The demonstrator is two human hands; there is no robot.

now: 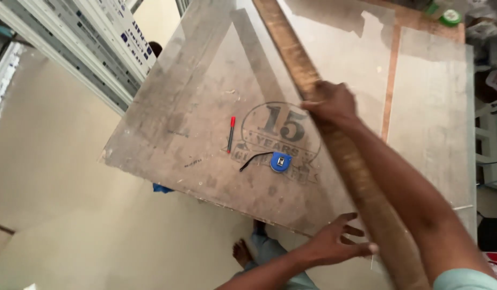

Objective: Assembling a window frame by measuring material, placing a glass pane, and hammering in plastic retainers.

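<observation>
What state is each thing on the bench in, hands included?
Wooden straightedge: lying diagonally across the glass sheet.
Right hand: pressed down on the straightedge.
Left hand: fingers spread at the straightedge's near end.
Glass sheet: flat on the board.
Tape measure: lying, strap loose.
Red marker: capped, lying free.

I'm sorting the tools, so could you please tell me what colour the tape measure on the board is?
The tape measure is blue with a black strap, clearest in the head view.
</observation>
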